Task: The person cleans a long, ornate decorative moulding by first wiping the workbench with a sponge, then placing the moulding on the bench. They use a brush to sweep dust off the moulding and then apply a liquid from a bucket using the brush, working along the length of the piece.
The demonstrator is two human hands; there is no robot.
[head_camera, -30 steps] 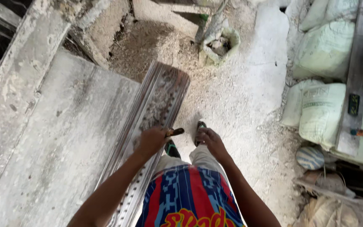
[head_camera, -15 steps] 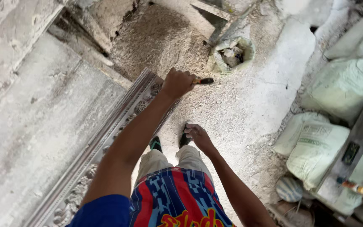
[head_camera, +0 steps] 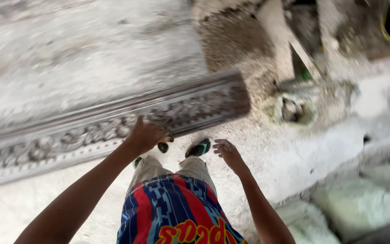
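**Left hand on the long ornate moulding, right hand free**

The left hand (head_camera: pixel 144 135) sat at the near long edge of the ornate moulding (head_camera: pixel 113 129), fingers curled together, with a small dark tool (head_camera: pixel 163 147) poking out at its 4 o'clock. Grip on the tool looked closed; whether the fingertips also pressed the moulding, I couldn't tell through the blur.

The moulding was a long grey strip with a scrolled relief pattern. It ran from 9 o'clock of the frame, tilting up toward 2 o'clock, and ended in a squared-off end (head_camera: pixel 242 97) near the centre. Its far edge lay against a broad pale slab (head_camera: pixel 82 54); its near edge faced the person's legs.

The right hand (head_camera: pixel 227 152) hung in the air at 3 o'clock of the left, palm down, fingers loosely spread, holding nothing, well apart from the moulding.

A sandalled foot (head_camera: pixel 198 147) showed between the two hands.

Open room: bare dusty floor (head_camera: pixel 303 162) spread from 3 to 4 o'clock of the right hand. Past the moulding's end, at 2 o'clock, sat a small rubble-filled container (head_camera: pixel 292 110). Pale filled sacks (head_camera: pixel 357 203) closed off the 4 to 5 o'clock corner. A heap of coarse grit (head_camera: pixel 235 38) lay at 12 o'clock.
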